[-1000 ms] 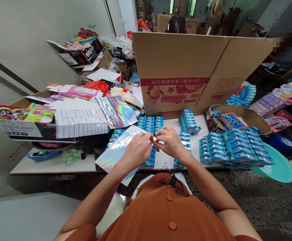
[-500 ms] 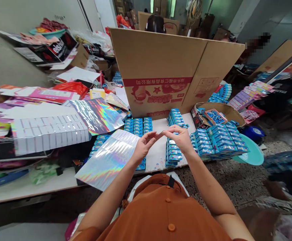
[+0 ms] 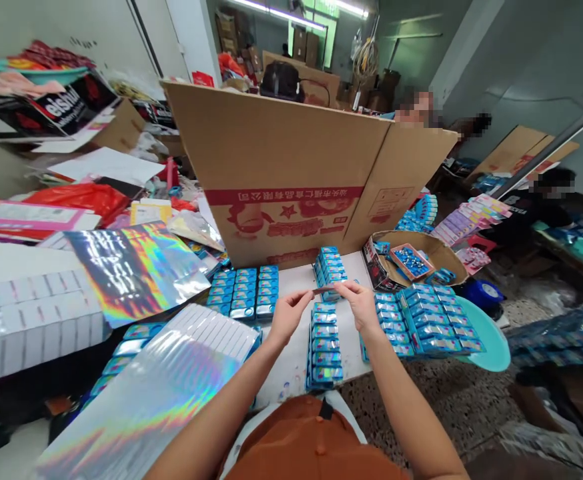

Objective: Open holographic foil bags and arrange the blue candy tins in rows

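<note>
Strip (image 3: 325, 289) held out over the desk (image 3: 294, 358) among blue packs (image 3: 326, 346), left hand (image 3: 288, 316) pinching one end, right hand (image 3: 363, 309) the other, seemingly the straightening step, and the next move calls for an even, steady pinch

2 forearms (image 3: 236, 397) reach forward, left hand (image 3: 287, 318) and right hand (image 3: 363, 308) apart, fingers (image 3: 303, 297) pinched.
</note>
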Action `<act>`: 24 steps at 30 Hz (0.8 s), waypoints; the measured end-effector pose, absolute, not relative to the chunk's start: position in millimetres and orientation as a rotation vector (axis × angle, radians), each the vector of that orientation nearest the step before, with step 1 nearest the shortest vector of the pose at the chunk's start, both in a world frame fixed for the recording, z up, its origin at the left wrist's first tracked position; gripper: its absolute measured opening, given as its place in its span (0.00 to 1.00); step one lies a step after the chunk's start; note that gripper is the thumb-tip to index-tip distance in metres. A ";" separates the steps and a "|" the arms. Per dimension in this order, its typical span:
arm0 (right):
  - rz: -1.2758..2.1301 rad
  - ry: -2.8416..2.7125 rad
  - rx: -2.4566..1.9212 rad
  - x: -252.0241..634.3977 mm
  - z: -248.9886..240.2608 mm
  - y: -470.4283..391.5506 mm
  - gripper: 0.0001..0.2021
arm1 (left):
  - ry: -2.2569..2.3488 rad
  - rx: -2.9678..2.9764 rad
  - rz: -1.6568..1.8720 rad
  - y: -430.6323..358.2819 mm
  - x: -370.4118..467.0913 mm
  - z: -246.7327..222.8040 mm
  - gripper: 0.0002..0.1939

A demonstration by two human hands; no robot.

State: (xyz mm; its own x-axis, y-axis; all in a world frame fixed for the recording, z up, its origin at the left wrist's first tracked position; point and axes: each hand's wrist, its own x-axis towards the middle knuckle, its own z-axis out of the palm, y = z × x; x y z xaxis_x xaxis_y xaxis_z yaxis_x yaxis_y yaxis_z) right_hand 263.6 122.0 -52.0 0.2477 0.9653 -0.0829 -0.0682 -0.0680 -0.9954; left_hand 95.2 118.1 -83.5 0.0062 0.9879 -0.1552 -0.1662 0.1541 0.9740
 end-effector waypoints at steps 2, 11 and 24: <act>1.096 -0.863 -1.361 278.8 -65.6 147.3 0.12 | 1.228 1.027 1.171 150.1 113.4 -93.4 0.15; 1.114 -0.636 -1.435 346.5 -136.0 274.7 0.13 | 1.330 1.135 0.939 298.5 176.8 -139.5 0.17; 1.272 -0.341 -1.446 385.4 -232.2 404.2 0.10 | 1.617 1.264 0.730 423.2 229.8 -201.8 0.07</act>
